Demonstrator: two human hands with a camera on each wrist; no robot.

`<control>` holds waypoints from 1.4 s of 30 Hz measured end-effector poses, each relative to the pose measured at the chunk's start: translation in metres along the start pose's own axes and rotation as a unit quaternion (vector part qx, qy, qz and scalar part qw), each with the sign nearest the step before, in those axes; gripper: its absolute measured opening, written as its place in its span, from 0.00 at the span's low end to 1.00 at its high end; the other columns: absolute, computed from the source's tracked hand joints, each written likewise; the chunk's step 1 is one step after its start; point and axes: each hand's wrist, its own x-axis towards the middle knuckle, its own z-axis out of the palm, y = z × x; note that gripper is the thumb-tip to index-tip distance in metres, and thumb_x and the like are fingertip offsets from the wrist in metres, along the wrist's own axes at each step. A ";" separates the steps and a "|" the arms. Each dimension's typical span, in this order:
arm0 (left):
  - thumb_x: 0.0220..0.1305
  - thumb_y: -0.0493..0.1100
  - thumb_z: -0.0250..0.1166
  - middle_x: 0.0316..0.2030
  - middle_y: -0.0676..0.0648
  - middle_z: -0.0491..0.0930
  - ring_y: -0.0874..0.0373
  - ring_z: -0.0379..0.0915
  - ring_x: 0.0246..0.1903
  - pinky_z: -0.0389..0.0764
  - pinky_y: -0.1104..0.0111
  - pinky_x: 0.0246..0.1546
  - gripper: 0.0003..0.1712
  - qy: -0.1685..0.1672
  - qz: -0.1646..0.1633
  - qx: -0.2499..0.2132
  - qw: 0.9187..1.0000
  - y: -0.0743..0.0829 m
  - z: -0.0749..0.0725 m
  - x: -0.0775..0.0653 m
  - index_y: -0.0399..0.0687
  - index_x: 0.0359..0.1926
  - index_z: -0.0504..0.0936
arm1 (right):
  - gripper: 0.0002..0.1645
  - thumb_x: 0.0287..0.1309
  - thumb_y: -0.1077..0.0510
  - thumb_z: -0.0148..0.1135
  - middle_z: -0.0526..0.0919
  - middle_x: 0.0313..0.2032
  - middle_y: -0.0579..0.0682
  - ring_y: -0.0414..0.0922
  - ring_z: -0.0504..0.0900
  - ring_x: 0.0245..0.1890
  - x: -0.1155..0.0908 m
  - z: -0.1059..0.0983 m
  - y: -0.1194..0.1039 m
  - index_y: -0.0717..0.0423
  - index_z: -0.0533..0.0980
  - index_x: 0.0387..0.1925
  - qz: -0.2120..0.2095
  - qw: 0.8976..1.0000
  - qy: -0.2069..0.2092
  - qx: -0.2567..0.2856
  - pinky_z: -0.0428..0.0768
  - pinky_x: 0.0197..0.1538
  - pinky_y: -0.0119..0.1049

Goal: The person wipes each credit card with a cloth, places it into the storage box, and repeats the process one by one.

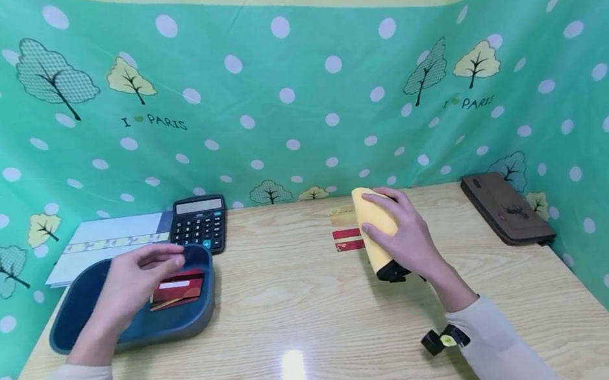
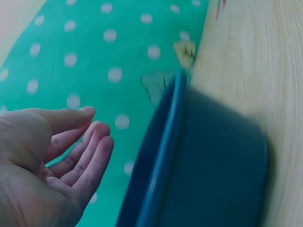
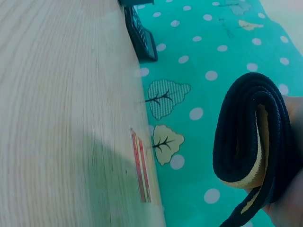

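My right hand (image 1: 408,233) grips a folded yellow-and-black fabric bundle (image 1: 376,225) above the table. In the right wrist view the end of this bundle (image 3: 236,137) shows rolled dark layers with a yellow inner face. Just left of it, red cards (image 1: 349,240) and a gold card (image 1: 342,216) lie flat on the wood. Over the blue bin (image 1: 183,329) hovers my left hand (image 1: 132,283), its fingers loosely bent with nothing between them. Inside the bin, partly hidden by that hand, rest several red cards (image 1: 179,290).
A black calculator (image 1: 200,224) stands behind the bin, beside a white-and-blue folder (image 1: 111,240). At the far right of the table (image 1: 310,307) lies a brown zip wallet (image 1: 508,209). A green dotted curtain (image 1: 293,113) borders the back and sides.
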 end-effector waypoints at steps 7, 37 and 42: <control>0.71 0.52 0.68 0.52 0.40 0.87 0.62 0.87 0.46 0.87 0.75 0.45 0.22 -0.043 0.054 -0.055 0.996 0.041 0.033 0.008 0.45 0.58 0.83 | 0.33 0.62 0.56 0.72 0.70 0.71 0.53 0.56 0.78 0.56 0.003 -0.006 0.012 0.44 0.76 0.68 0.029 1.000 0.007 0.008 0.76 0.45 0.41; 0.60 0.45 0.76 0.55 0.45 0.85 0.53 0.79 0.49 0.84 0.61 0.54 0.27 -0.149 0.074 -0.066 0.984 0.085 0.209 0.081 0.48 0.60 0.83 | 0.33 0.64 0.55 0.70 0.67 0.72 0.54 0.54 0.73 0.55 0.010 -0.026 0.037 0.42 0.74 0.70 0.077 0.996 0.028 0.023 0.75 0.46 0.39; 0.56 0.49 0.79 0.60 0.47 0.82 0.49 0.75 0.59 0.75 0.53 0.67 0.33 -0.134 0.076 -0.021 0.988 0.083 0.232 0.091 0.53 0.63 0.81 | 0.34 0.64 0.54 0.70 0.67 0.72 0.54 0.55 0.73 0.56 0.012 -0.027 0.038 0.42 0.74 0.70 0.079 0.996 0.029 0.022 0.73 0.46 0.40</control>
